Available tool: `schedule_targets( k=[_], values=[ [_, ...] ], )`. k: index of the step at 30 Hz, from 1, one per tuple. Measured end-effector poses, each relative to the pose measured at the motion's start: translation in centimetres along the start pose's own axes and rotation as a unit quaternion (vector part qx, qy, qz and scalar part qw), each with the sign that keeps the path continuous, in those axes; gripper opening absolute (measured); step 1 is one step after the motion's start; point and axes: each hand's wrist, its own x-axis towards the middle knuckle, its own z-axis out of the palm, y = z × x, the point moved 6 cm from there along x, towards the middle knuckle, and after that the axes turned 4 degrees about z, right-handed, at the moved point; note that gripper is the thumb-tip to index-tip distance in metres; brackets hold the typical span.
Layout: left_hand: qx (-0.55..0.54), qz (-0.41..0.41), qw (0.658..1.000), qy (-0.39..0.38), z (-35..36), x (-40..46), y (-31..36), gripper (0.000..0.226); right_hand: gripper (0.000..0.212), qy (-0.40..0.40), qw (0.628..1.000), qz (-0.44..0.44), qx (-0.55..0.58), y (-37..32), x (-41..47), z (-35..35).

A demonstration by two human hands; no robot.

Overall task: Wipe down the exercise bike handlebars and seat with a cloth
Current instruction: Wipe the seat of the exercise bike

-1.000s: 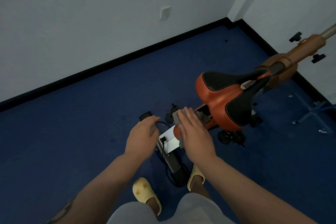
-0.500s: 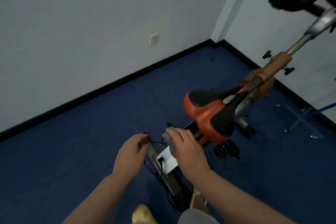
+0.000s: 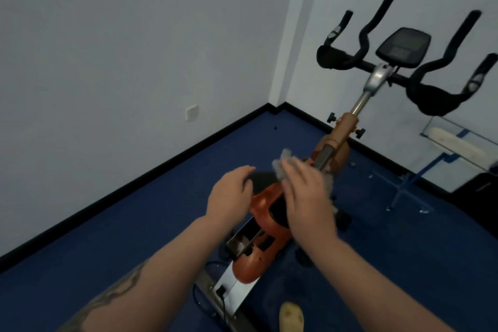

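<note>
Apparently early stage: right hand (image 3: 304, 197) pinched grey cloth (image 3: 283, 167) over seat (image 3: 265, 201) at near centre; left hand (image 3: 229, 194) loose-fingered, empty, beside seat. Handlebars (image 3: 431, 89) far right, untouched; wiping progress unclear.

My right hand (image 3: 307, 197) blurs with motion and hides most of the seat (image 3: 265, 203) and much of the grey cloth (image 3: 281, 167). The frame's bottom edge cuts off my yellow slipper (image 3: 291, 317).
</note>
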Motion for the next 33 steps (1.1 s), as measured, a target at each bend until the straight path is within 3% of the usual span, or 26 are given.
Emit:
schedule_targets(
  k=[2, 4, 8, 11, 14, 17, 20, 26, 31, 33],
  values=[
    [0.031, 0.021, 0.998, -0.042, 2.0, -0.5, -0.1, 0.04, 0.049, -0.126, 0.991, 0.009, -0.039, 0.2, -2.4, 4.6],
    [0.051, 0.055, 0.995, -0.063, 3.2, -1.5, -0.7, 0.044, 0.051, -0.176, 0.984, 0.041, -0.008, 1.1, -4.6, 6.9],
    [0.089, 0.098, 0.987, -0.086, 3.2, -1.8, -1.7, 0.046, 0.053, -0.176, 0.979, 0.081, 0.063, 2.7, -3.8, 6.6],
    [0.105, 0.098, 0.984, -0.103, 3.0, -1.3, -1.9, 0.046, 0.054, -0.212, 0.969, 0.124, -0.021, 3.1, -0.7, 7.6],
    [0.114, 0.105, 0.982, -0.11, 2.6, -0.8, -2.1, 0.044, 0.056, -0.19, 0.965, 0.167, -0.073, 2.0, 0.2, 8.4],
    [0.098, 0.103, 0.982, -0.122, 2.2, -0.4, -2.4, 0.043, 0.062, -0.174, 0.974, 0.069, -0.13, 0.7, -2.8, 9.0],
    [0.091, 0.096, 0.982, -0.136, 2.3, -0.3, -2.5, 0.044, 0.06, -0.214, 0.969, -0.001, -0.123, 2.0, -3.3, 8.8],
    [0.085, 0.067, 0.987, -0.115, 2.3, 0.0, -1.9, 0.041, 0.057, -0.192, 0.964, 0.164, -0.089, 3.0, 0.9, 8.8],
    [0.091, 0.061, 0.982, -0.155, 2.8, 1.1, -1.7, 0.044, 0.065, -0.178, 0.976, 0.084, -0.091, 2.1, -3.5, 8.7],
    [0.103, 0.065, 0.974, -0.19, 3.0, 1.8, -1.7, 0.047, 0.06, -0.191, 0.975, 0.102, -0.057, 3.2, -1.3, 8.8]
  ],
)
